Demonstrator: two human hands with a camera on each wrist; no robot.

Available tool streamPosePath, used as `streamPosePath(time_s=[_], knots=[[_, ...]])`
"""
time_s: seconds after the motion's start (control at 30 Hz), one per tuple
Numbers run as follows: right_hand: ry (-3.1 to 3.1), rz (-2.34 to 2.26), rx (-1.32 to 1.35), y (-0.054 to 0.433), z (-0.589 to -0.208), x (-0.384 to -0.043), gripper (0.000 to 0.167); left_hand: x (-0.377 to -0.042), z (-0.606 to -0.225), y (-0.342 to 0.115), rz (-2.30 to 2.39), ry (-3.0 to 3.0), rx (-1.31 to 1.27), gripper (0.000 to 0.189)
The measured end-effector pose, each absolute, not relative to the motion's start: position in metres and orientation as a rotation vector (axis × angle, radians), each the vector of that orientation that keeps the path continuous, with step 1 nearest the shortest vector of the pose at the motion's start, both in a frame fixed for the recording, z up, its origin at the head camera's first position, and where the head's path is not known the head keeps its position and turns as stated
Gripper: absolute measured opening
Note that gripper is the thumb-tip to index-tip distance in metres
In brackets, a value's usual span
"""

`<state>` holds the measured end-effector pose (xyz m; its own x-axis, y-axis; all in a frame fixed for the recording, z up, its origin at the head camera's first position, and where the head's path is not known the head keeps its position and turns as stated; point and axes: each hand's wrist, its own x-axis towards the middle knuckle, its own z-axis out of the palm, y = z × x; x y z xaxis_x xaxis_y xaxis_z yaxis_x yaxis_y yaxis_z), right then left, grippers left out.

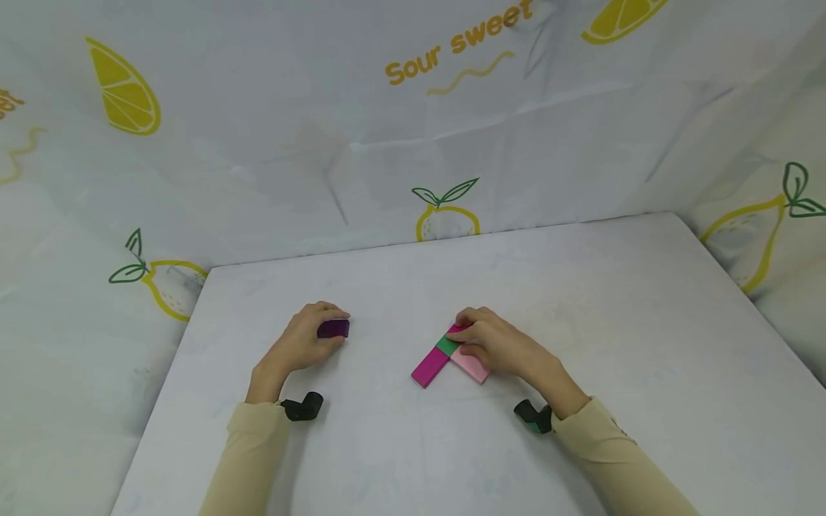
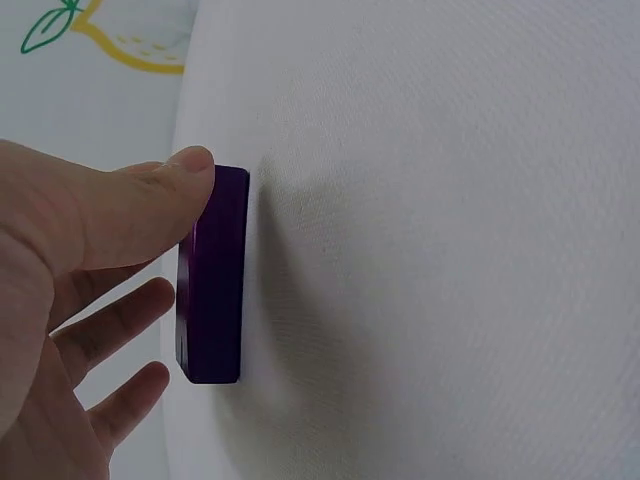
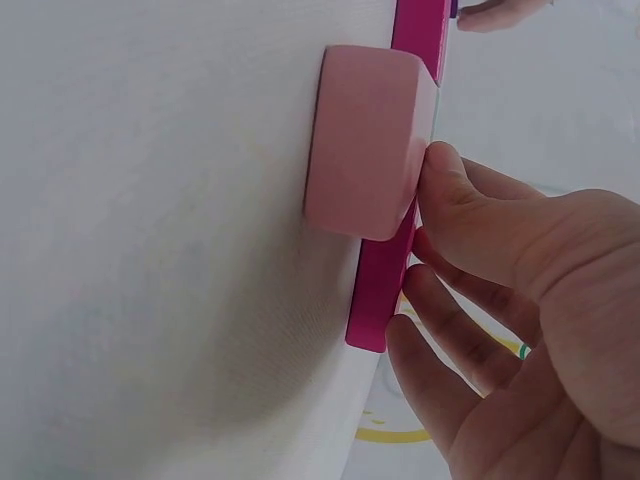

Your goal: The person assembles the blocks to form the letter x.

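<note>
My left hand [image 1: 305, 335] pinches a purple block [image 2: 215, 280] between thumb and fingers, low at the left side of the white table. To the right lie several coloured blocks set against one another. A magenta block [image 1: 429, 368] points toward the front, a green block [image 1: 446, 346] joins it, and a pink block [image 3: 365, 145] slants off toward the right. Another magenta piece [image 3: 380, 295] extends behind the pink one. My right hand [image 1: 493, 340] has thumb and index finger at the green block, pinching it; the hand partly covers the green, pink and far magenta pieces.
The white table [image 1: 581, 287] ends at a back edge against a hanging cloth [image 1: 271, 143] printed with lemons and lettering. Dark wrist cameras stick out beside the left cuff [image 1: 257, 423] and the right cuff [image 1: 590, 430], over the table.
</note>
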<state>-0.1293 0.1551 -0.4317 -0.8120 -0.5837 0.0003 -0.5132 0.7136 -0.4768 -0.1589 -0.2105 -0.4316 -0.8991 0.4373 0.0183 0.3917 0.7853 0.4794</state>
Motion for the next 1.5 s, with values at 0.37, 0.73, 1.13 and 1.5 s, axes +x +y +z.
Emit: streamPosePath(time_s=[0.37,0.73,1.13,1.5], knots=[[2.770,-0.714,-0.898,0.154,-0.430,-0.129,0.030,-0.160,-0.435,-0.212,0.712,2.909,0.629,0.033],[2.767,-0.712,-0.890,0.154,-0.430,-0.129,0.030,-0.162,-0.437,-0.212,0.749,2.881,0.599,0.032],[2.777,-0.701,-0.910,0.154,-0.430,-0.128,0.029,-0.163,-0.436,-0.205,0.742,2.902,0.613,0.031],[2.771,-0.717,-0.911,0.155,-0.430,-0.128,0.029,-0.169,-0.437,-0.186,0.718,2.939,0.685,0.031]])
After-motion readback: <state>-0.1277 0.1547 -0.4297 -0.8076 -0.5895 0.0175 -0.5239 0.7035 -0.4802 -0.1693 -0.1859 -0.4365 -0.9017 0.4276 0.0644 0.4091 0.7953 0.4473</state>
